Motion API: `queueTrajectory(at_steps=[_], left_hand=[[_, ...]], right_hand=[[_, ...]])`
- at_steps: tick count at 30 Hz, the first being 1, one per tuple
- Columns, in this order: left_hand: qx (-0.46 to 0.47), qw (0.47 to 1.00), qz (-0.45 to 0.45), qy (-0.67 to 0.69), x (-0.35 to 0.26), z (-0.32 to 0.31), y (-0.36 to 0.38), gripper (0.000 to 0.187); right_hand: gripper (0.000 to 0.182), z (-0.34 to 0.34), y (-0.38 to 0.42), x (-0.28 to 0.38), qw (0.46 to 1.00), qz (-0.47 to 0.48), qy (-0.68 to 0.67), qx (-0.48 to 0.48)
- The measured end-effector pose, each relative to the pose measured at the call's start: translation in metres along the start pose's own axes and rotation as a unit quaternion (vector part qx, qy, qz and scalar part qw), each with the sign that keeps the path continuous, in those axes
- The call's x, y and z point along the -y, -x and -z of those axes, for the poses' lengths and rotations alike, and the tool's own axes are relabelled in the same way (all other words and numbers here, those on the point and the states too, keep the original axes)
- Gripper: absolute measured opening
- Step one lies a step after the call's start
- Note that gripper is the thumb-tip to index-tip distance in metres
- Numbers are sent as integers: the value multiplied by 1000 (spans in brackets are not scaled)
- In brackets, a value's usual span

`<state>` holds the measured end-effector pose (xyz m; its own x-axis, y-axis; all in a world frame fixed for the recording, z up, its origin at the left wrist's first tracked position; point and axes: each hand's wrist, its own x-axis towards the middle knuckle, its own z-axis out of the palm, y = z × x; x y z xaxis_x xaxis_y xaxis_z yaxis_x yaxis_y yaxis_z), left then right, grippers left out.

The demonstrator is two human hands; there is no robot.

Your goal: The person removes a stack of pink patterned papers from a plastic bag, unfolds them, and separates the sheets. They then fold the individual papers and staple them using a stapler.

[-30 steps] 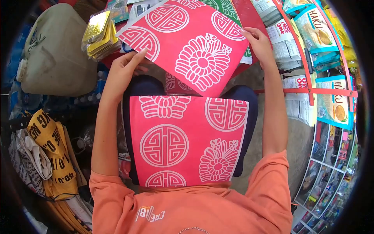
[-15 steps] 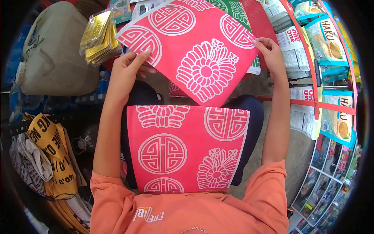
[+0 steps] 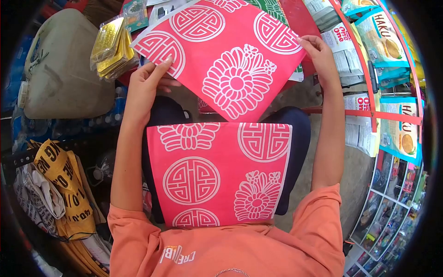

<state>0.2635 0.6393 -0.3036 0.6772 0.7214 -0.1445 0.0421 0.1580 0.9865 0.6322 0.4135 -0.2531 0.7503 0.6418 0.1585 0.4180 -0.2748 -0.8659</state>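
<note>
A pink sheet of paper (image 3: 240, 83) with white floral and round motifs is held up slantwise before me, one corner pointing down. My left hand (image 3: 150, 83) pinches its left edge between thumb and fingers, thumb on top. At the right corner, my right hand (image 3: 316, 53) grips the same sheet between thumb and fingertips. Across my lap lies a second pink patterned sheet (image 3: 221, 159) with the same print, its far edge just below the raised sheet's lowest corner. Part of a green patterned sheet (image 3: 270, 10) shows behind the raised one.
Gold-coloured packets (image 3: 110, 48) in clear wrap lie at the upper left beside a large grey plastic container (image 3: 69, 69). Snack packs (image 3: 387, 39) hang behind red straps (image 3: 369, 113) on the right. A white wire rack (image 3: 383, 207) stands lower right; yellow printed sacks (image 3: 62, 184) are at left.
The raised sheet and both hands keep nearly the same pose. The whole view has shifted slightly, with the sheet a little further left in it.
</note>
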Motion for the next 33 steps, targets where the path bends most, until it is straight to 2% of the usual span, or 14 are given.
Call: queueTrajectory(at_steps=[4,7,10,13,19,22,28,33], left_hand=[[-8,1000,-3,15,-6,-4,3,29],[-10,1000,0,12,-6,-4,2,28],[-9,1000,1,26,-2,-3,1,28],[8,999,-17,27,4,0,-2,29],[2,1000,-10,18,1,-2,-1,28],[12,999,-27,29,7,0,-4,28],[17,995,-75,70,-3,-4,-4,25],[1,984,-135,115,-33,-6,-3,23]], right_hand=[[43,2,3,13,999,-24,-27,-2],[44,1,9,22,992,-114,-11,49],[42,2,6,15,990,-134,-18,40],[39,-2,11,24,984,-80,-156,18],[32,10,2,14,977,-138,-156,38],[28,13,4,10,978,-84,-188,20],[23,26,22,52,970,2,-244,-22],[37,62,46,81,971,58,-234,-8]])
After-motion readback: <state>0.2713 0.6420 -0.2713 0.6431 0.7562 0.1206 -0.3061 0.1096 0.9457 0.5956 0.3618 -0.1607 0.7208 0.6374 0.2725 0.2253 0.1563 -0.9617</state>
